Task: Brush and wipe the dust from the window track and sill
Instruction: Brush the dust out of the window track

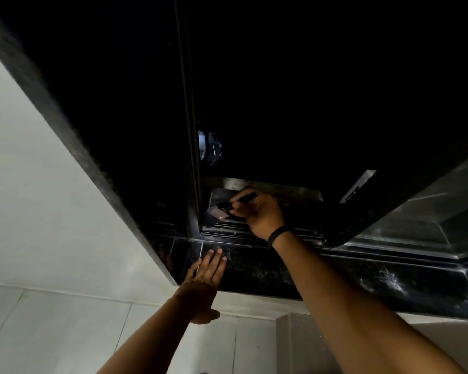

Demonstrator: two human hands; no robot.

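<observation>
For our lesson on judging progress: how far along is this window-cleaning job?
Done: nothing clearly; the picture is too dark to judge dust. In hand: the right hand holds a brush, bristles at the window track, while the left hand rests flat on the dark sill. Left: wiping; no cloth is visible.
</observation>
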